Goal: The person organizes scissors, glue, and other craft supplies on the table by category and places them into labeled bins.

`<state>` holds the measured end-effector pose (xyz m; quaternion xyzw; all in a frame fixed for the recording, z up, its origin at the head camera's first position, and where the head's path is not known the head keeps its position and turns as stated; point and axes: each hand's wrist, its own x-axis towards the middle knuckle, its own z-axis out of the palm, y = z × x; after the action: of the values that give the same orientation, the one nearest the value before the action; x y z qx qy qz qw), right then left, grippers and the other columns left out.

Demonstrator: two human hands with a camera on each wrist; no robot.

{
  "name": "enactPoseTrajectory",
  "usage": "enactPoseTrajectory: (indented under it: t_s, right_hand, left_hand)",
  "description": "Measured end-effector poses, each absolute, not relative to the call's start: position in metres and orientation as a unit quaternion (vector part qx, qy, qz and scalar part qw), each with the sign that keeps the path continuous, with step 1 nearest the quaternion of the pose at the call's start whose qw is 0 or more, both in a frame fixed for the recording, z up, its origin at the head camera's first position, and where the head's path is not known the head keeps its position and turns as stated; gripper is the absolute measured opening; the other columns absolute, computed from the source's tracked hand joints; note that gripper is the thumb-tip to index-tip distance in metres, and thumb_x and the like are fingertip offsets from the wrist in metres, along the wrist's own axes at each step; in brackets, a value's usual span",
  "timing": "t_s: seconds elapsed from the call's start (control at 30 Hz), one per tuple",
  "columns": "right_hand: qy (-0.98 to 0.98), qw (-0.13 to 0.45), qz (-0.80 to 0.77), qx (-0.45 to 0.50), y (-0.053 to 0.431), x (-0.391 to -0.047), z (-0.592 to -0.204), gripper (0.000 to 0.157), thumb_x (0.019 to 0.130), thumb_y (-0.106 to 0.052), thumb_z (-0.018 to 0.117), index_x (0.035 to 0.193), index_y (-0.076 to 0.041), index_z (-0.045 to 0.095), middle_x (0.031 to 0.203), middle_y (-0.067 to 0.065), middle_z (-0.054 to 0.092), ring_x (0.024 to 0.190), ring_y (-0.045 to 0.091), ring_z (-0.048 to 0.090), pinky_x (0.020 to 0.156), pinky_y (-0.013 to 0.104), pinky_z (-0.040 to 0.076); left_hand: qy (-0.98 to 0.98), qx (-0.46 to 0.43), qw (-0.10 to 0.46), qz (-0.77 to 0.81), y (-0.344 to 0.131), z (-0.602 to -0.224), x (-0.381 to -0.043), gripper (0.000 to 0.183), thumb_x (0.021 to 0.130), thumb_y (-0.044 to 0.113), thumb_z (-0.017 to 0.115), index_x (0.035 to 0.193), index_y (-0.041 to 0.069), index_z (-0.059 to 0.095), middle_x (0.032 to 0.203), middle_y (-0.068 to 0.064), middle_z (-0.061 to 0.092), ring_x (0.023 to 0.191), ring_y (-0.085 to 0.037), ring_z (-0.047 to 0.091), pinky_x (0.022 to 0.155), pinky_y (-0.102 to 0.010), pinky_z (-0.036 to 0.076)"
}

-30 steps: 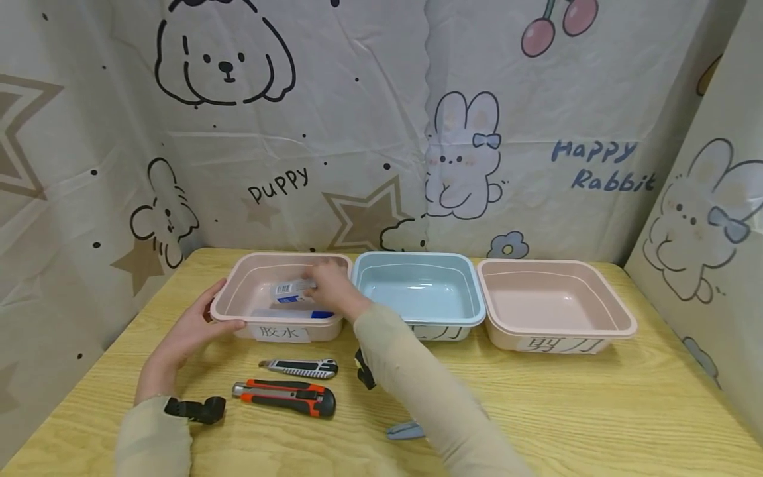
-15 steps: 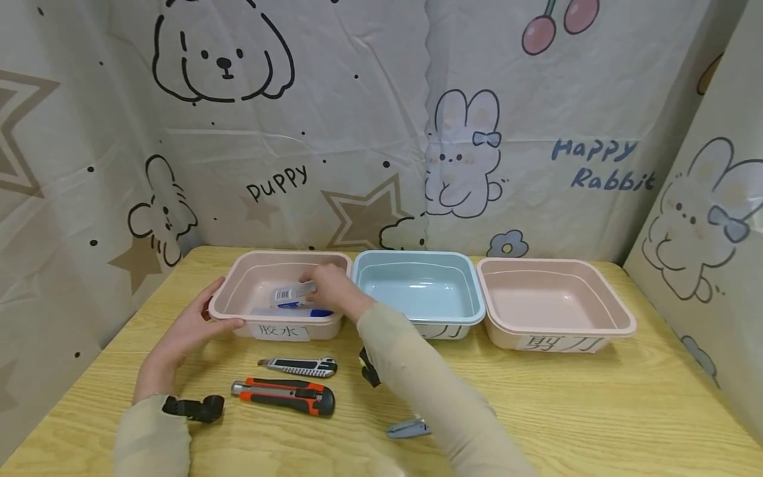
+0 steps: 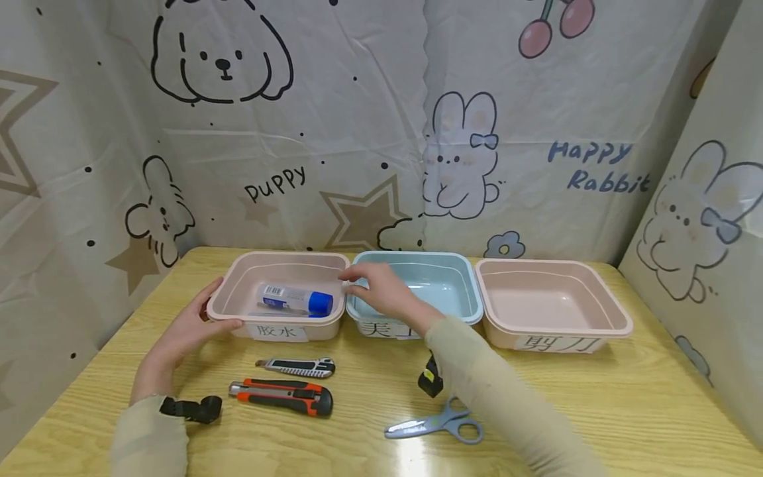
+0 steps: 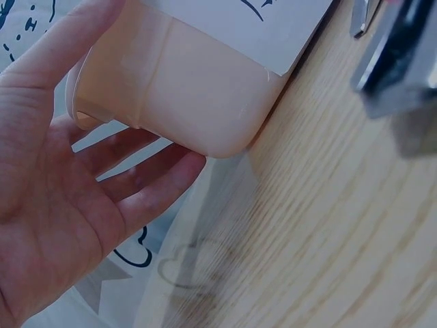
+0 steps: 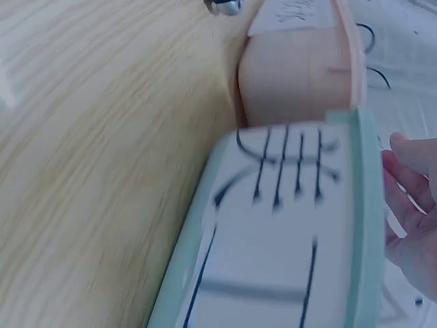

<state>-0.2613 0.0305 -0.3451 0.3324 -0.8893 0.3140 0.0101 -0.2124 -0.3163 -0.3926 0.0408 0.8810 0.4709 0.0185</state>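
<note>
My left hand (image 3: 187, 331) holds the front left corner of the left pink basin (image 3: 220, 306), thumb at the front rim and fingers along its side; the left wrist view shows the fingers (image 4: 160, 181) against the wall. A clear glue bottle with a blue cap (image 3: 320, 303) lies in this basin; behind the front rim, a second clear, blue-ended item is mostly hidden. My right hand (image 3: 384, 291) holds nothing, fingers loosely bent over the left part of the blue basin (image 3: 479, 306). In the right wrist view, some of its fingers (image 5: 410, 184) show beyond the blue rim.
Another pink basin (image 3: 620, 326) stands at the right of the row. On the table (image 3: 667, 411) lie a silver-black utility knife (image 3: 298, 367), a larger orange-black utility knife (image 3: 283, 396) and grey-blue scissors (image 3: 438, 424), close to the right forearm. A patterned curtain (image 3: 369, 132) hangs behind.
My right hand has let go of the glue bottle in the left pink basin and moved right, over the blue basin. The scissors are now uncovered. My left hand stays at the corner.
</note>
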Motion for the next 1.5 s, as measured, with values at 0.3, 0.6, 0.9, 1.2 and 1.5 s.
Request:
enactPoseTrajectory:
  t_s: [0.3,0.6,0.9,1.2,1.5]
  right_hand:
    - [-0.879,0.067,0.333,0.336,0.090,-0.243,-0.350,0.027,0.087,-0.017,0.061,0.113,-0.009,0.063,0.112,0.002,0.064,0.104,0.018,0.057,0.091,0.037,0.045]
    - [-0.886,0.095,0.359,0.278,0.143,-0.223,-0.356,0.034,0.085,-0.023,0.064,0.117,-0.013,0.061,0.117,0.000,0.061,0.112,0.020,0.053,0.094,0.041,0.042]
    - [-0.900,0.123,0.352,0.225,0.189,-0.205,-0.366,0.043,0.082,-0.026,0.068,0.122,-0.013,0.058,0.117,0.003,0.059,0.104,0.022,0.054,0.085,0.044,0.044]
    - [-0.903,0.165,0.358,0.168,0.231,-0.196,-0.363,0.046,0.080,-0.023,0.070,0.122,-0.009,0.056,0.119,0.009,0.059,0.101,0.024,0.053,0.088,0.048,0.038]
    - [-0.908,0.162,0.360,0.140,0.276,-0.195,-0.354,0.056,0.080,-0.025,0.070,0.128,-0.005,0.050,0.125,0.016,0.052,0.108,0.030,0.045,0.091,0.054,0.033]
  left_hand:
    - [0.891,0.032,0.024,0.452,-0.316,-0.393,-0.213,0.102,0.077,0.034,0.071,0.148,0.017,0.000,0.148,-0.023,0.018,0.128,-0.042,0.026,0.098,-0.064,0.024]
    - [0.887,0.042,0.022,0.459,-0.315,-0.391,-0.215,0.102,0.078,0.032,0.071,0.147,0.016,-0.002,0.148,-0.022,0.016,0.128,-0.042,0.025,0.099,-0.063,0.023]
    - [0.887,0.040,0.027,0.458,-0.315,-0.391,-0.215,0.102,0.078,0.032,0.071,0.147,0.016,-0.003,0.149,-0.022,0.014,0.129,-0.043,0.023,0.099,-0.064,0.022]
    - [0.890,0.037,0.028,0.453,-0.315,-0.393,-0.214,0.102,0.078,0.033,0.071,0.147,0.015,-0.002,0.149,-0.023,0.014,0.128,-0.044,0.024,0.098,-0.065,0.023]
    - [0.892,0.043,0.024,0.449,-0.315,-0.391,-0.212,0.101,0.079,0.033,0.069,0.147,0.015,-0.003,0.148,-0.024,0.016,0.126,-0.042,0.026,0.097,-0.063,0.025]
